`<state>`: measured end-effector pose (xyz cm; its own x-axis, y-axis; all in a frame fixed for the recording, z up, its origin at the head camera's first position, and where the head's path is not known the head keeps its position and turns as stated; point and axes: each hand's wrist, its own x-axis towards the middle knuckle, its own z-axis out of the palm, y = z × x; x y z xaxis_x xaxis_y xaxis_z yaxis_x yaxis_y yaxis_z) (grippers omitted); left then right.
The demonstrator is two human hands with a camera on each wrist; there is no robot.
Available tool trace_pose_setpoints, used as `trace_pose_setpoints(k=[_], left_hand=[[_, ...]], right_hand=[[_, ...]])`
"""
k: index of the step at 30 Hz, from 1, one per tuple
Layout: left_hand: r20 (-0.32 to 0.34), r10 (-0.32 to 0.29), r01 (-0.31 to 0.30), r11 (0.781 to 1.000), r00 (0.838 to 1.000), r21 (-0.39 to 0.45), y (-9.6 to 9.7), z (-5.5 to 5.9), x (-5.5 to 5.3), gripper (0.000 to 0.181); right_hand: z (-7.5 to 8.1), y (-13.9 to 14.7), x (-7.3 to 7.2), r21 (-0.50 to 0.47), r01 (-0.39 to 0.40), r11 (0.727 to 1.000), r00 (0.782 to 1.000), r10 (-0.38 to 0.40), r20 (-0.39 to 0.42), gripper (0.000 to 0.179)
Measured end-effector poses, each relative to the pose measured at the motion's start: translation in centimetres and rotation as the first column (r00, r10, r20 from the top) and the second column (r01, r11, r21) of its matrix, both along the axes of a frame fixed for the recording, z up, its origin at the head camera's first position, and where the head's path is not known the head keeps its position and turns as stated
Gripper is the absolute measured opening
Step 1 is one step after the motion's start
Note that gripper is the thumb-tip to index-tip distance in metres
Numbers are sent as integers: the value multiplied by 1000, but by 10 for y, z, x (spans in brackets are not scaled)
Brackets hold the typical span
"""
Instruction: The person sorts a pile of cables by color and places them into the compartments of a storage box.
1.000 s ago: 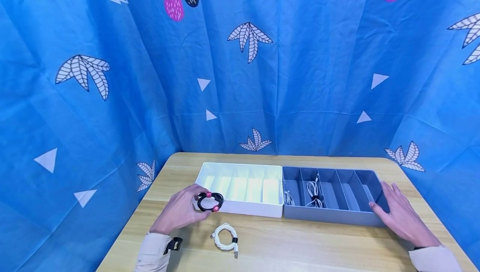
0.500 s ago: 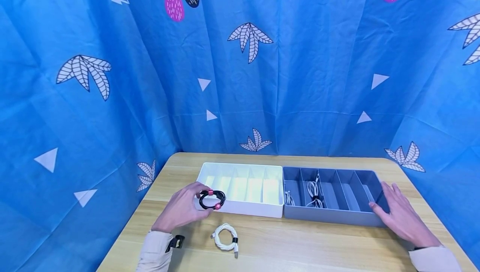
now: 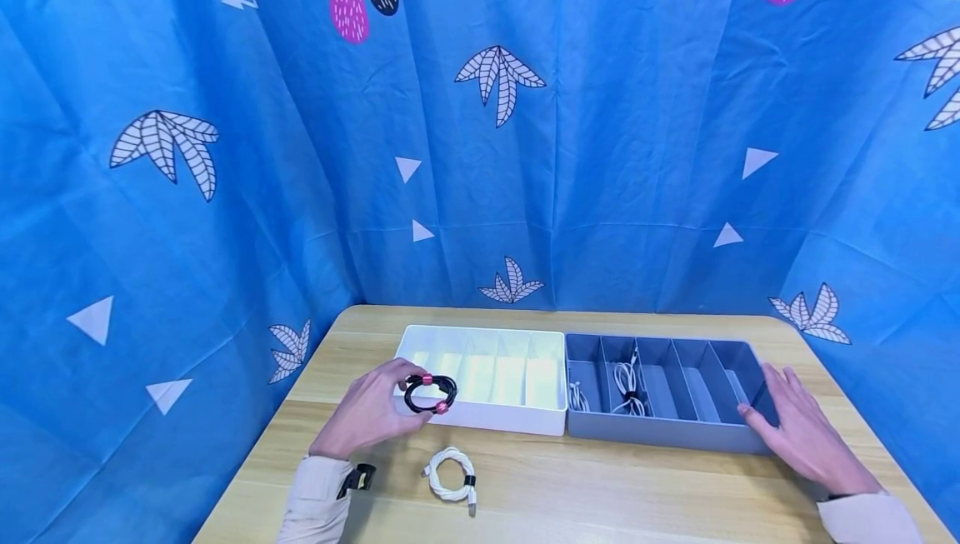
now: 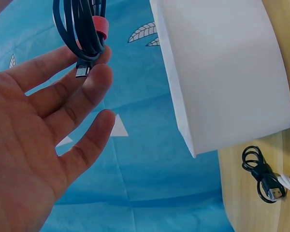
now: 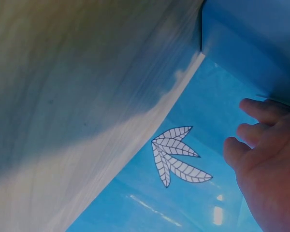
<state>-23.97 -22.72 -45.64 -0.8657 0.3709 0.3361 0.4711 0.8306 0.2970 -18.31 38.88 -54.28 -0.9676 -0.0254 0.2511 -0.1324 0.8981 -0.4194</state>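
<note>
My left hand (image 3: 372, 411) pinches a coiled black cable (image 3: 408, 394) with red ties, at the front left corner of the white divided box (image 3: 495, 417). In the left wrist view a metal plug hangs from the coiled cable (image 4: 89, 41), and the lower fingers are spread. At the right end of the grey divided box (image 3: 675, 434), my right hand (image 3: 806, 431) rests with its thumb over the front rim and fingers extended. White cables (image 3: 628, 386) lie in the grey box's two leftmost compartments. A coiled white cable (image 3: 450, 494) with a black tie lies on the table.
Both boxes stand side by side on the wooden table (image 3: 600, 494). A blue patterned curtain (image 3: 637, 152) closes off the back and sides. In the left wrist view another black cable (image 4: 263, 176) lies on the table, with part of something white and pink next to it.
My left hand has moved slightly right and up with the black cable, along the front of the white box. The right hand stays in place on the grey box.
</note>
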Motion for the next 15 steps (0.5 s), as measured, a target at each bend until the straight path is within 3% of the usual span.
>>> trace_pose_setpoints(k=[6,15], left_hand=[[25,-5,4,1000,1000,18,5,4,-2,53],[6,-14,14,1000,1000,15,12,7,-5,49]], right_hand=[[0,0,0,-2,0,1000,1000,0,-3,87],[-1,1,-1,0,-2,1000,1000,2,-8,87]])
